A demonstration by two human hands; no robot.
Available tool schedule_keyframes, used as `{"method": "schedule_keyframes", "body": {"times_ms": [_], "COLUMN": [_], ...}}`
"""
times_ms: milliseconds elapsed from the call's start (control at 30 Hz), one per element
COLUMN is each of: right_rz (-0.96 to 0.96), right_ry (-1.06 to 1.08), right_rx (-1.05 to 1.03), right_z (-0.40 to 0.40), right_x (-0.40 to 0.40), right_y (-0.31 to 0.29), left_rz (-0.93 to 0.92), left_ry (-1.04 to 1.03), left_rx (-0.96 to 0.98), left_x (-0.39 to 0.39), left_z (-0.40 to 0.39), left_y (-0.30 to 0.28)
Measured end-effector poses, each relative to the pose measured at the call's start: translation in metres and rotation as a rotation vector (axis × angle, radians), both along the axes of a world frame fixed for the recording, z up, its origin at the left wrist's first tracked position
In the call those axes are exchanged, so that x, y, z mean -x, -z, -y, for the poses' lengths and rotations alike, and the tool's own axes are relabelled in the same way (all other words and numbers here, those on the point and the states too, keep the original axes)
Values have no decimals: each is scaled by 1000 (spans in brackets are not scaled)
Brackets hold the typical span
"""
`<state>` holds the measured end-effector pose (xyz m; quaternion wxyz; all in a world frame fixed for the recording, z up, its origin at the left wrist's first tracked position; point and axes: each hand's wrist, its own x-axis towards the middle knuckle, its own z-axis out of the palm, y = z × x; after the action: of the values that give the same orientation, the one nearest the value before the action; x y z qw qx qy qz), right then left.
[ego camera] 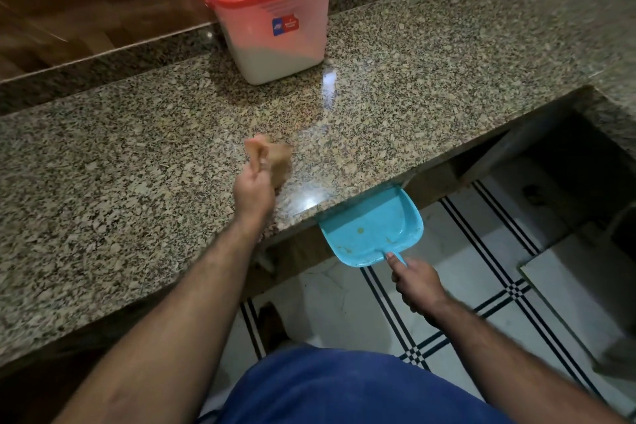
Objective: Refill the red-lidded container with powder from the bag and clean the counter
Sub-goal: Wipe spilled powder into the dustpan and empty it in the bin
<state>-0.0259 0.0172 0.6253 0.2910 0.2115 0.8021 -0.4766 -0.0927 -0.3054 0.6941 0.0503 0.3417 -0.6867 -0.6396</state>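
The red-lidded container (268, 10) stands closed at the back of the granite counter (137, 148), white powder showing through its clear walls. My left hand (253, 191) grips a tan cloth (272, 157), blurred, over the counter near its front edge. My right hand (418, 280) holds the handle of a blue dustpan (371, 227), whose mouth sits tucked just under the counter's front edge, right of the cloth. A few brownish specks lie in the pan. No bag is in view.
A wooden wall panel (86, 10) runs behind the counter. The counter turns toward me at the right (612, 79), with a dark open space beneath. Below is white tiled floor with black lines (481, 286). My blue clothing (344, 389) fills the bottom.
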Motion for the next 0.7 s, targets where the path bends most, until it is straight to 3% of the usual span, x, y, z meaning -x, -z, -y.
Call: {"method": "schedule_keyframes", "body": {"times_ms": [100, 167, 233, 300, 367, 433, 533, 600, 633, 700], "right_rz": [-12, -17, -23, -27, -21, -12, -19, -14, -8, 3], "right_ry": [-20, -35, -55, -67, -56, -50, -63, -54, -51, -59], "right_rx": [-7, -15, -31, -47, -21, 22, 42, 49, 54, 66], "right_z": [-1, 0, -1, -3, -9, -17, -29, -34, -36, -37], "right_x": [0, 2, 5, 5, 4, 5, 9, 12, 13, 15], "right_y": [1, 2, 3, 1, -3, -8, -9, -7, -7, -8], "left_rz": [52, -84, -137, -108, 20, 48, -31, -12, -1, -54], "left_ry": [-46, 185, 465, 552, 392, 181, -43, -136, -109, 149], "left_rx": [358, 573, 417, 165, -175, -289, -165, 50, 164, 311], "left_x": [-15, -10, -2, 18, 40, 46, 31, 25, 24, 24], "left_z": [-22, -61, -100, -116, -107, -81, -53, -53, -60, -96], "left_y": [34, 54, 45, 29, 13, 2, 3, 17, 25, 38]}}
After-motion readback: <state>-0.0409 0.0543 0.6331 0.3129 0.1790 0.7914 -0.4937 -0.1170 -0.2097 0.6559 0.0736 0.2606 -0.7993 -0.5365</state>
